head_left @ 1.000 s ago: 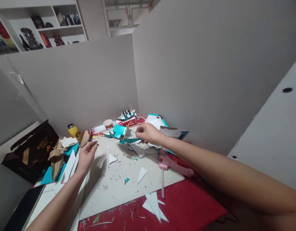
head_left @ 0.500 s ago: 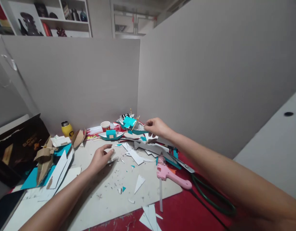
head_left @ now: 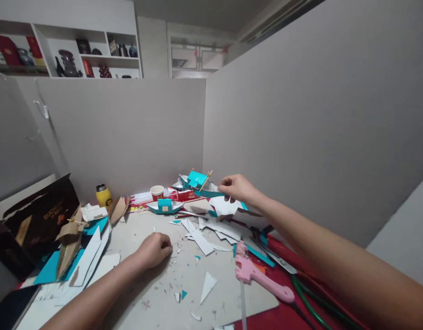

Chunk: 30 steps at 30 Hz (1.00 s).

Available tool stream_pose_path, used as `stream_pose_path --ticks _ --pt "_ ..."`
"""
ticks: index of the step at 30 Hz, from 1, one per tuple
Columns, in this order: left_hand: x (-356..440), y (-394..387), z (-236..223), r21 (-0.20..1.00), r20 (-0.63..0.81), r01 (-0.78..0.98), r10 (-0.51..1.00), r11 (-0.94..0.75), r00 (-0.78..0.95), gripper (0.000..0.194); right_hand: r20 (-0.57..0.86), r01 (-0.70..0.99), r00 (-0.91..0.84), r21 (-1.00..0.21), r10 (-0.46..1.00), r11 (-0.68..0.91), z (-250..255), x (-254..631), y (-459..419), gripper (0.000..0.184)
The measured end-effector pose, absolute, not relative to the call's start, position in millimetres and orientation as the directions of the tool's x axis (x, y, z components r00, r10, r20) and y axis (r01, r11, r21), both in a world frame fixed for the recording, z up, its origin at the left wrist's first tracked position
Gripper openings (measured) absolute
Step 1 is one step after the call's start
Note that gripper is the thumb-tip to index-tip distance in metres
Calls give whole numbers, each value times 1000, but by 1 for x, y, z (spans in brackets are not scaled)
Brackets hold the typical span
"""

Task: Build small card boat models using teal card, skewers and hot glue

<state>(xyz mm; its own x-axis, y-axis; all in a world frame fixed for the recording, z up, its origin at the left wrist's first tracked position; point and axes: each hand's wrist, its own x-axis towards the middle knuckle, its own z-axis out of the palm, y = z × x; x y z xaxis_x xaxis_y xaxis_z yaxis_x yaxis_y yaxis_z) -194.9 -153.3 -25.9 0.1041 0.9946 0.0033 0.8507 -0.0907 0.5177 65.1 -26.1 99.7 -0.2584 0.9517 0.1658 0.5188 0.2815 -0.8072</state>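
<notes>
Beside grey partitions: right hand pinching turquoise-and-white card boat; left hand curled on beige board, grip unclear.

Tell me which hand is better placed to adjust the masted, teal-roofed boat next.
Right, most likely: the right hand seems to pinch the masted boat by one end. The left hand is curled on or just above the pale board, nearer the person and well apart from that boat.

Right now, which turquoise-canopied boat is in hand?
The farther boat with the wooden stick, pinched at one end by the right hand. The nearer boat, by the paper cup, shows no stick and is untouched.
</notes>
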Motion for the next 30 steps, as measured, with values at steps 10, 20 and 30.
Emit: stream_pose_path --ticks 10,20,30 --pt "-254 -165 -7 551 -101 830 994 85 -35 26 177 526 -182 -814 967 248 104 78 3 21" --pt "-297 -164 1 454 -195 849 960 271 -202 21 222 515 -110 -821 969 247 114 92 13 23" --pt "-298 -158 12 403 -82 872 960 277 -267 20 247 509 -79 -823 966 252 134 109 20 19"
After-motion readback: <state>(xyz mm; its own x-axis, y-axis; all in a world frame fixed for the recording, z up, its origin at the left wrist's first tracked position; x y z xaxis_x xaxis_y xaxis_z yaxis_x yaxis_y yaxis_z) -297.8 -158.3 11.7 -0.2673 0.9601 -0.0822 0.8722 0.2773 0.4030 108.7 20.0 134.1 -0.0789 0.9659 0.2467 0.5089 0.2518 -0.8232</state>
